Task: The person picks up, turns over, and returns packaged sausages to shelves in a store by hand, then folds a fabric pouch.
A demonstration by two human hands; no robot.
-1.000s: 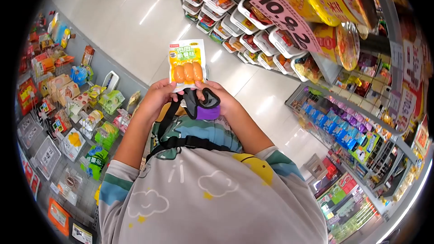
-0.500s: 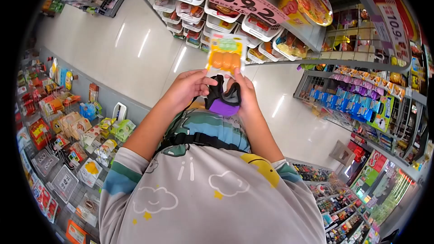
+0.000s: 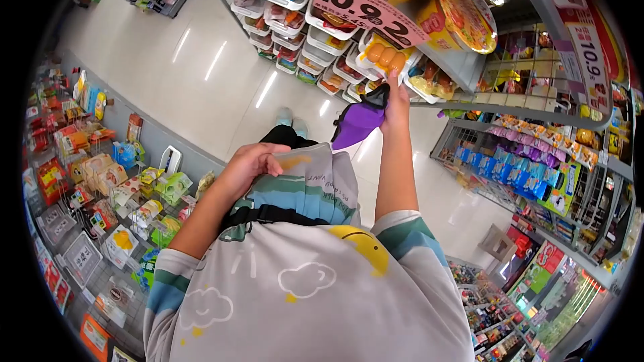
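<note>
My right hand reaches up and forward, closed on a flat pack of orange-brown sausages at the front of the white baskets. A soft purple thing with black trim hangs from the same hand; its exact kind is unclear. The pack lies over one basket below the pink price sign. Whether it rests in that basket, I cannot tell. My left hand is by my waist, fingers loosely apart, with nothing in it.
Large yellow tubs of instant food stand on the shelf above the baskets. A wire rack with hanging snack packs is to the right. On the left, a mesh display holds many packets. Pale tiled floor lies between.
My right hand has carried the sausage pack and the purple thing up and right to the baskets. My left hand has let go and drawn back toward my waist.
</note>
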